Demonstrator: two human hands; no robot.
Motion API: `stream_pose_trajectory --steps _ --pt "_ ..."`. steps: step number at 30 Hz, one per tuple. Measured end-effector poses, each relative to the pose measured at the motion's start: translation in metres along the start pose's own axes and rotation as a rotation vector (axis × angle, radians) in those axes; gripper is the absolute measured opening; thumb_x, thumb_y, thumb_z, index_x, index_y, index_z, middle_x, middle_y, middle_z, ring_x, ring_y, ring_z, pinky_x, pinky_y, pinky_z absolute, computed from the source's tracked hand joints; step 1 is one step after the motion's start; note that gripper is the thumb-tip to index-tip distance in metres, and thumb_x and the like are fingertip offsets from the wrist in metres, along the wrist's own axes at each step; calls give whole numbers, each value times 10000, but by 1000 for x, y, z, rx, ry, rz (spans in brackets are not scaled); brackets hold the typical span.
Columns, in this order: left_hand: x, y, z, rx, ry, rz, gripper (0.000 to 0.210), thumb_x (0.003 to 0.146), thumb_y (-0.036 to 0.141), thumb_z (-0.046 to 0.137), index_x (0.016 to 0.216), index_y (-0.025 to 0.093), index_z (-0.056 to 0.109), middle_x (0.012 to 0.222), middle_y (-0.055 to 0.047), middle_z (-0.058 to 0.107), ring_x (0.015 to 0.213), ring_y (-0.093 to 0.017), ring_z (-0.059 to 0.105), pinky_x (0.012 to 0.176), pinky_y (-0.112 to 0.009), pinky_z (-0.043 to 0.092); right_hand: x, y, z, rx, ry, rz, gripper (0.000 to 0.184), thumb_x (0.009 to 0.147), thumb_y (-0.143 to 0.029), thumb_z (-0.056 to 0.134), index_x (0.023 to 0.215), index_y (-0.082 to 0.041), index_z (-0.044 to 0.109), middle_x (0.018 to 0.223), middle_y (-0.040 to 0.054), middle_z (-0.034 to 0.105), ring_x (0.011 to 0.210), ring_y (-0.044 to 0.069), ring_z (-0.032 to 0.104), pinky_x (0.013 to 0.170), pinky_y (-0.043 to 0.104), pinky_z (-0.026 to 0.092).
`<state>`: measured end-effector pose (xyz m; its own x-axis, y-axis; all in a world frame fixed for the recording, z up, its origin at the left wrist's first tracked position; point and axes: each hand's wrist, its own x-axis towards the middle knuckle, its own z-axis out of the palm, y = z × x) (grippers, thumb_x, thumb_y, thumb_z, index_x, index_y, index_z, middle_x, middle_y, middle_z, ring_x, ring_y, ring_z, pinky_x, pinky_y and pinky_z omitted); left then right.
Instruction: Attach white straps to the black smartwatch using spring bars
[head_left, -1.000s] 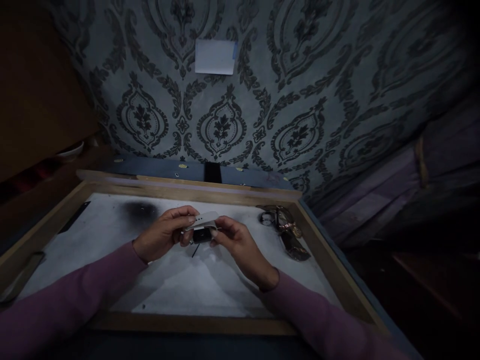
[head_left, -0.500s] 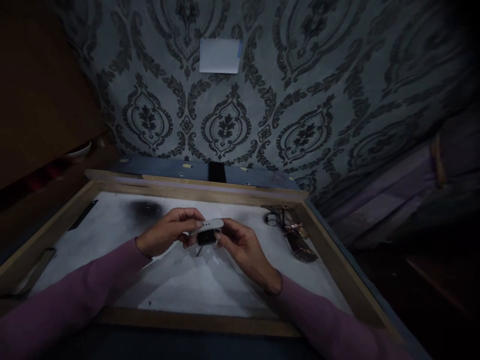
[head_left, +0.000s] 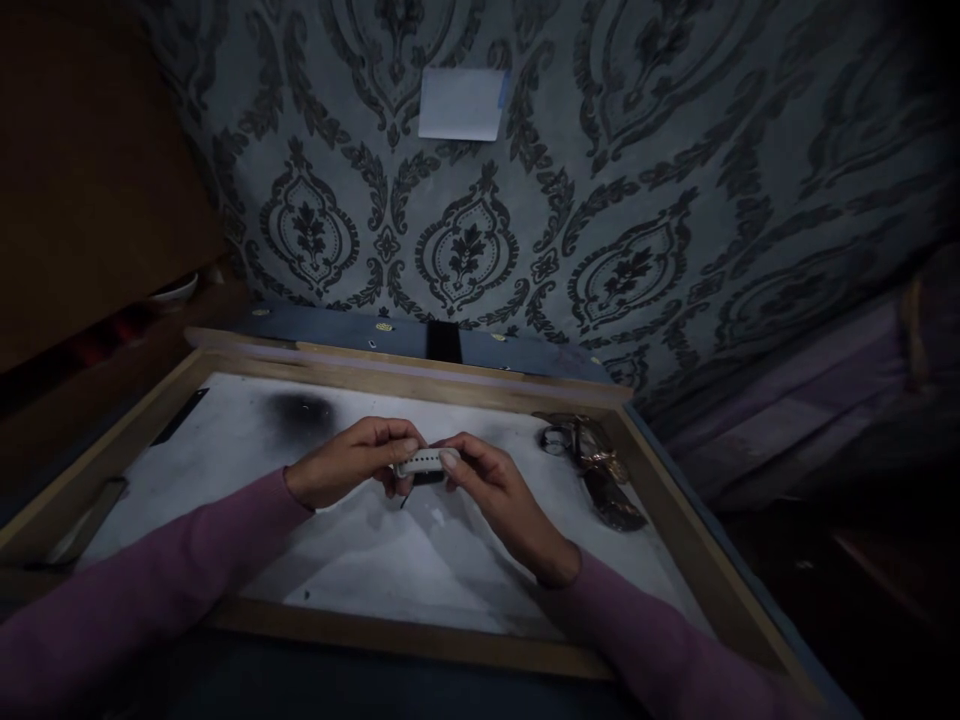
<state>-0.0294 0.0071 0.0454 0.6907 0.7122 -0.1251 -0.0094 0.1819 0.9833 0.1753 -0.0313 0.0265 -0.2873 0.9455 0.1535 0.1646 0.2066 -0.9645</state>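
Observation:
A smartwatch with a pale strap (head_left: 426, 460) is held between my two hands over a shallow wooden-sided tray. A row of small holes runs along the strap, and the dark watch body (head_left: 429, 478) shows just below it. My left hand (head_left: 352, 462) pinches the strap's left end between thumb and fingers. At the other end, my right hand (head_left: 495, 490) is closed with its thumb pressed on the strap. Some fingertips of both hands are hidden behind the watch. A thin dark stick-like thing (head_left: 406, 496) shows under it; whether it touches the watch I cannot tell.
Crumpled brown shiny wrapping (head_left: 596, 455) lies at the tray's right, beside a small round item (head_left: 555, 438). A dark flat strip (head_left: 180, 416) and a flat rectangular object (head_left: 91, 520) lie left. The tray's wooden rim (head_left: 405, 375) surrounds the white bottom. Patterned wall behind.
The strap has been turned so that its row of holes faces me more, and less of the dark watch body shows. My right thumb has moved up onto the strap. The view has shifted slightly.

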Motion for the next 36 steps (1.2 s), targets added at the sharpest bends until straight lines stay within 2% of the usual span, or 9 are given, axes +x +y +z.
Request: stream_pose_trajectory --steps 6,8,11,13,16,21,28,32,36 --pt "0 -4 1 56 -50 -68 389 795 511 739 838 145 616 646 -7 632 560 -100 533 497 -194 387 -6 -2 5 -210 12 -132 198 954 -369 563 951 -196 661 958 63 649 893 190 617 722 299 485" --pt "0 -2 0 -22 -31 -48 384 781 498 758 820 145 612 623 0 625 541 -92 520 497 -192 386 -6 -3 5 -155 43 -132 194 924 -377 615 1012 -207 648 974 56 647 897 187 619 731 300 503" --pt "-1 3 -2 -164 27 -1 375 755 463 799 810 146 608 616 10 611 544 -89 528 509 -191 405 -5 -2 4 13 93 -91 347 833 -376 736 1130 -233 628 1091 63 640 950 192 620 761 307 535" --pt "-2 7 -3 -222 46 13 370 744 441 818 808 143 609 603 18 596 533 -83 521 506 -188 408 -3 -1 2 96 98 -74 346 823 -357 747 1133 -241 646 1117 61 632 938 183 621 787 315 539" --pt "-2 9 -1 -267 49 7 370 730 430 830 794 139 610 583 22 583 507 -73 497 493 -184 405 -2 1 1 163 99 -60 261 839 -353 730 1070 -236 691 1075 49 640 871 161 622 778 306 531" --pt "-1 8 2 -308 116 -17 353 705 410 835 769 148 608 522 46 527 466 -61 430 469 -181 381 -1 1 1 236 135 -48 236 809 -342 764 1015 -233 720 999 32 652 814 143 608 733 279 520" --pt "1 7 3 -166 120 -82 396 665 460 827 686 165 563 448 74 448 415 -51 351 427 -177 352 -5 -6 3 40 126 -156 174 831 -278 733 999 -232 743 911 28 647 731 140 586 663 276 501" --pt "2 6 4 -63 130 -79 385 651 453 812 659 168 553 433 89 408 398 -48 326 403 -177 347 -8 -6 5 -52 130 -180 192 832 -234 726 1022 -210 740 759 -4 622 651 129 552 635 266 474" --pt "2 6 4 8 143 -103 382 637 443 795 641 168 529 488 77 443 404 -45 355 394 -175 332 -11 -2 6 -130 119 -187 206 848 -248 710 1046 -198 739 695 -12 618 619 134 549 615 267 480"
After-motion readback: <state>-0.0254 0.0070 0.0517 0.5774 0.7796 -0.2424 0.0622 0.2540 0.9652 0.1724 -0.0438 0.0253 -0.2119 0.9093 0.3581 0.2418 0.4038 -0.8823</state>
